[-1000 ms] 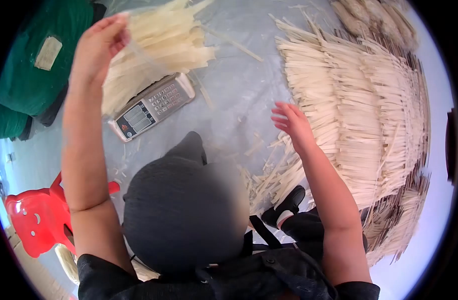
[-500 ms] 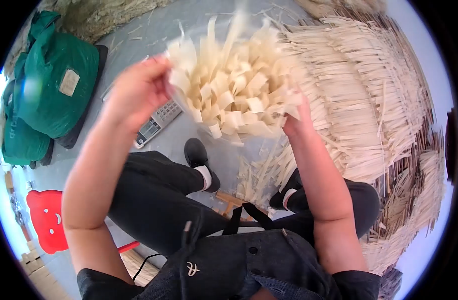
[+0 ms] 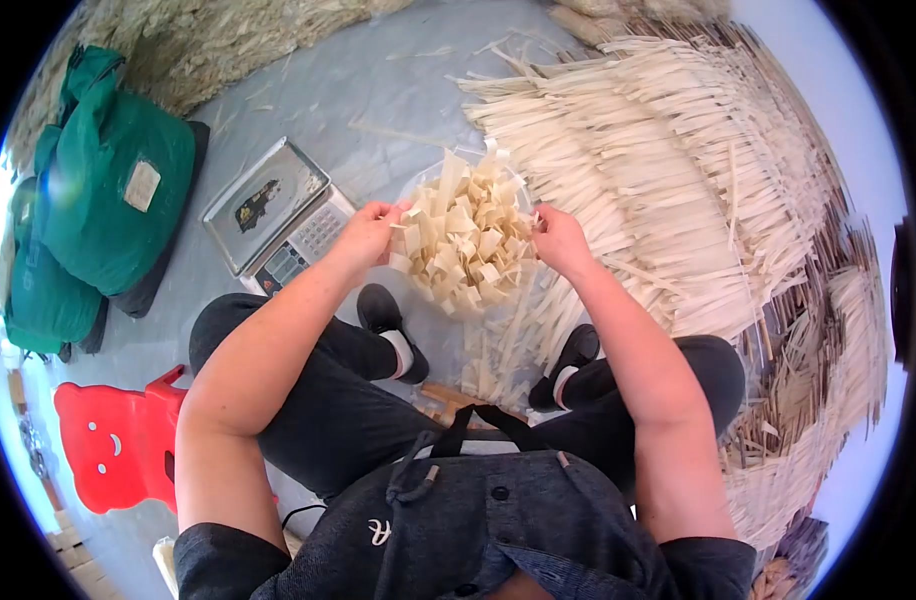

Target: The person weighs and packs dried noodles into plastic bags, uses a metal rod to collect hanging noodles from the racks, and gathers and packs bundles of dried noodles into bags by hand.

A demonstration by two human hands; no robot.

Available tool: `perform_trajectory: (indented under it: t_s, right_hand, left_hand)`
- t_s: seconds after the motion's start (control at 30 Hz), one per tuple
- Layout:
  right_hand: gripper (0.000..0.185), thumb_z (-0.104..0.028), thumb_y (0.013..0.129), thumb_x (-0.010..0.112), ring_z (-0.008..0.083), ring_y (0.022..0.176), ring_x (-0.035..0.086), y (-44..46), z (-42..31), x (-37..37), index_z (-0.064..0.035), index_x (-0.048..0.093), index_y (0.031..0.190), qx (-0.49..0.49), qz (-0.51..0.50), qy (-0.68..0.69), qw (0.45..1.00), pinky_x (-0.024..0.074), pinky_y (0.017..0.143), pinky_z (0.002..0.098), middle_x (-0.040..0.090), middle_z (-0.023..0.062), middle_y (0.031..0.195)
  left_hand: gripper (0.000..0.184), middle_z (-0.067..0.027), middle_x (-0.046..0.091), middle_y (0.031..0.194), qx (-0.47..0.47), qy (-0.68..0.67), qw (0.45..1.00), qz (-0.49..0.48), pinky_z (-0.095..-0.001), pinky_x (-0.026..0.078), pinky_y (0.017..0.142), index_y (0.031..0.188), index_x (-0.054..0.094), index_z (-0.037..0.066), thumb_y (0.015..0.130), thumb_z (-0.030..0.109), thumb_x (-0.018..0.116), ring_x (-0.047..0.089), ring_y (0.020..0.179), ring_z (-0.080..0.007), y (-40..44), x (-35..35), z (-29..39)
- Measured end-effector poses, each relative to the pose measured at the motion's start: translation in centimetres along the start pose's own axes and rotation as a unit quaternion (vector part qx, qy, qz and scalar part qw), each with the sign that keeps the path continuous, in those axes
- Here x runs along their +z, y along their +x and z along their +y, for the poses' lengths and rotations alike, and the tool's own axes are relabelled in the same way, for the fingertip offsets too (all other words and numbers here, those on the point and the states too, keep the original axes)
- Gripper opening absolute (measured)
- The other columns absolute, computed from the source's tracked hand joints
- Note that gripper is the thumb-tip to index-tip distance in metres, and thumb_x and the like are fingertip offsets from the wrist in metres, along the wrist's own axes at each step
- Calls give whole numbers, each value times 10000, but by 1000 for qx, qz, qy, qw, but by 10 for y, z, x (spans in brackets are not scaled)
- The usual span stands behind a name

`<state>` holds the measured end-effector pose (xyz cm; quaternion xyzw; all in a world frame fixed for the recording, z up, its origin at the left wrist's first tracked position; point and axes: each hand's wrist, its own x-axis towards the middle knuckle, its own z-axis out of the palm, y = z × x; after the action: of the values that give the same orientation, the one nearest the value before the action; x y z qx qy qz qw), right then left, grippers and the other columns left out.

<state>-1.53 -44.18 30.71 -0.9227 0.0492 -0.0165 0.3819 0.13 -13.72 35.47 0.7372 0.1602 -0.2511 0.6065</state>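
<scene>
Left hand (image 3: 374, 237) closed on the left side of the clear wrapping (image 3: 521, 188), right hand (image 3: 560, 238) pinching the opposite side, and between them, at the centre of the frame, sits the clump of pale folded strips (image 3: 466, 240)! Ends poke out at the top, so a level, matched grip looks the smart play: tip one side and some could spill. Easy does it, too; wrapping that thin would likely tear under a hard tug, and the strips may crease if squeezed. Just below, dark shoes (image 3: 380, 308) to either side. Left of centre, the scale (image 3: 301, 180), a dark patch on its pan. Over to the right, a broad spread of strips (image 3: 658, 190); upper left, green sacks (image 3: 113, 220) and, beyond, a fibrous heap (image 3: 213, 50).
</scene>
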Motion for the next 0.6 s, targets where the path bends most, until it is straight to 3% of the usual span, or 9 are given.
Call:
perform_trajectory:
  t_s: [0.07, 0.13, 0.2, 0.27, 0.33, 0.43, 0.47, 0.53, 0.6]
  right_hand:
    - [189, -198, 844, 617, 312, 664, 629, 2, -1, -12, -10, 628, 827, -34, 3, -42, 999, 494, 631, 386, 644, 186, 734]
    - [201, -196, 840, 620, 314, 666, 629, 6, -34, -46, 0, 615, 797, -74, 90, 21, 993, 484, 627, 394, 633, 193, 722]
    - [190, -181, 839, 624, 279, 600, 597, 9, -61, -78, -1, 604, 779, -80, 74, 79, 991, 465, 592, 393, 612, 158, 661]
    - [171, -152, 855, 625, 185, 523, 518, -6, -88, -104, -17, 608, 750, -101, 86, 105, 986, 423, 527, 334, 587, 79, 599]
    - [177, -147, 880, 630, 102, 514, 448, -24, -122, -133, -42, 626, 737, -63, 83, 173, 979, 378, 503, 261, 571, 7, 595]
    - [195, -152, 904, 625, 70, 519, 441, -33, -135, -152, -51, 637, 738, -96, 100, 272, 952, 347, 494, 223, 573, -14, 606]
    - [237, -218, 910, 631, 69, 530, 473, -22, -115, -142, -38, 641, 756, -136, 115, 221, 959, 377, 503, 241, 590, 3, 619]
    - [287, -275, 911, 620, 103, 546, 527, -3, -70, -109, -21, 643, 779, -45, 71, 137, 987, 415, 522, 278, 605, 29, 626]
    - [326, -313, 907, 611, 154, 574, 571, -8, -46, -75, -9, 642, 795, 88, -19, 125, 988, 451, 564, 318, 615, 56, 636]
  left_hand:
    - [214, 22, 596, 809, 15, 17, 1000, 1, -295, 483, 615, 1047, 593, 124, 958, 317, 578, 546, 668, -103, 10, 0, -7]
    - [311, -111, 650, 754, 250, 186, 946, 93, -372, 500, 581, 966, 614, 40, 936, 350, 601, 646, 635, -224, 36, -7, -12]
    - [312, -153, 631, 682, 306, 179, 927, 124, -385, 502, 594, 879, 613, 8, 926, 316, 609, 660, 624, -275, -7, -5, 35]
    - [302, -142, 610, 646, 430, 270, 848, 152, -379, 487, 576, 881, 612, 7, 942, 302, 590, 631, 588, -241, -36, -11, 64]
    - [291, -112, 605, 625, 466, 246, 836, 154, -346, 469, 549, 854, 618, 7, 950, 280, 581, 578, 544, -169, -73, -11, 102]
    - [277, -71, 610, 630, 397, 143, 904, 75, -300, 453, 534, 843, 627, 16, 948, 268, 586, 528, 532, -116, -105, -18, 138]
    - [211, -29, 612, 641, 376, 160, 909, 84, -274, 441, 518, 851, 642, 29, 941, 205, 568, 555, 547, -107, -84, -25, 130]
    - [204, -94, 637, 669, 312, 221, 918, 108, -340, 481, 565, 888, 638, 14, 936, 184, 536, 612, 562, -198, -52, -22, 94]
    - [219, -179, 649, 732, 277, 447, 844, 103, -418, 506, 655, 934, 628, 9, 931, 195, 513, 635, 609, -322, 0, -32, 48]
